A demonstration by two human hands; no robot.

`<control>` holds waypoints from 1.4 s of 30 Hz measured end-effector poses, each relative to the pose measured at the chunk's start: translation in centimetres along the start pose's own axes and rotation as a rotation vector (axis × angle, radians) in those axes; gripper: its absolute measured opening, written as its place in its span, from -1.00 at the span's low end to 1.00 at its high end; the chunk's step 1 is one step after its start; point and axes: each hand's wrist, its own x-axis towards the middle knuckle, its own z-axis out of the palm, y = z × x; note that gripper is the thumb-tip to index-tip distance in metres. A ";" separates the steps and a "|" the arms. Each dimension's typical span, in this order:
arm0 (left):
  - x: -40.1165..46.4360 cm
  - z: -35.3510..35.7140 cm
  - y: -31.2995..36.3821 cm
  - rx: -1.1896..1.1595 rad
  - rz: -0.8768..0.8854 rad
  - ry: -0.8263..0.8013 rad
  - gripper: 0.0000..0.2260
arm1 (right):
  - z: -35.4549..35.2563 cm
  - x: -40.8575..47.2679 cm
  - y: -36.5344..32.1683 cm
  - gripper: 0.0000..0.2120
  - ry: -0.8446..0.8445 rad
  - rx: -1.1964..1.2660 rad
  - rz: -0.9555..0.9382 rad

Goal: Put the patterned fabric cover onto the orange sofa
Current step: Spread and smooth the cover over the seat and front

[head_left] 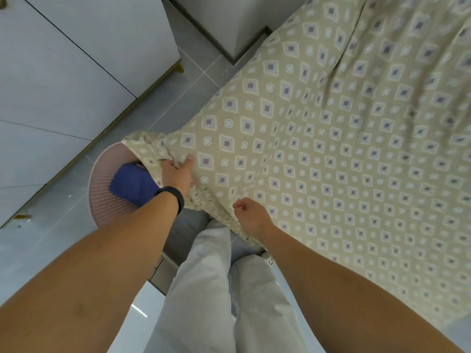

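A beige fabric cover (331, 138) printed with purple squares and white rings is spread wide across the right of the view, hiding whatever lies beneath; no orange sofa shows. My left hand (178, 171), with a black band on the wrist, grips a bunched corner of the cover near its lower left end. My right hand (251, 216) pinches the ruffled edge of the cover a little to the right, fingers curled on the hem.
A pink perforated basket (107, 197) holding a blue cloth (132, 184) stands on the grey tiled floor (193, 72) just left of my left hand. White cabinets (63, 72) run along the left, another white unit (229, 21) at the top. My light trousers (204, 289) are below.
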 end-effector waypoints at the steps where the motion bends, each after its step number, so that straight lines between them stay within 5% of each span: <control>1: 0.0 0.2 -0.3 0.007 0.052 0.069 -0.57 | 0.0 0.0 0.5 -0.73 -0.005 -0.005 0.006; 5: -1.9 2.0 -2.7 0.194 0.234 0.254 -0.80 | -0.7 0.1 3.3 -0.74 0.005 0.014 0.058; 10: -5.7 5.8 -7.2 0.427 -0.008 -0.143 -0.89 | -1.9 0.0 6.3 -0.74 0.019 0.040 0.107; 13: -5.7 8.3 -8.2 0.475 -0.081 -0.214 -0.69 | -3.0 0.7 8.0 -0.75 0.038 0.063 0.120; 18: -5.4 13.7 -8.0 0.748 -0.003 -0.415 -0.70 | -5.5 2.0 11.2 -0.77 0.145 0.170 0.170; 22: -3.7 18.1 -8.2 0.841 0.073 -0.409 -0.66 | -8.4 4.6 15.9 -0.77 0.294 0.182 0.296; 25: -0.6 24.3 -8.2 0.935 0.283 -0.377 -0.56 | -12.2 9.6 20.5 -0.68 0.412 0.160 0.340; 32: 6.0 38.9 -4.5 1.247 1.078 -0.064 -0.46 | -22.8 21.0 26.3 -0.51 0.691 0.184 0.263; 36: 7.9 44.1 -1.9 1.442 1.477 -0.162 -0.54 | -29.2 25.9 25.7 -0.39 0.836 -0.073 0.104; 42: 11.2 50.2 3.7 1.694 1.487 -0.232 -0.40 | -33.5 29.8 26.3 -0.30 0.772 -0.377 0.005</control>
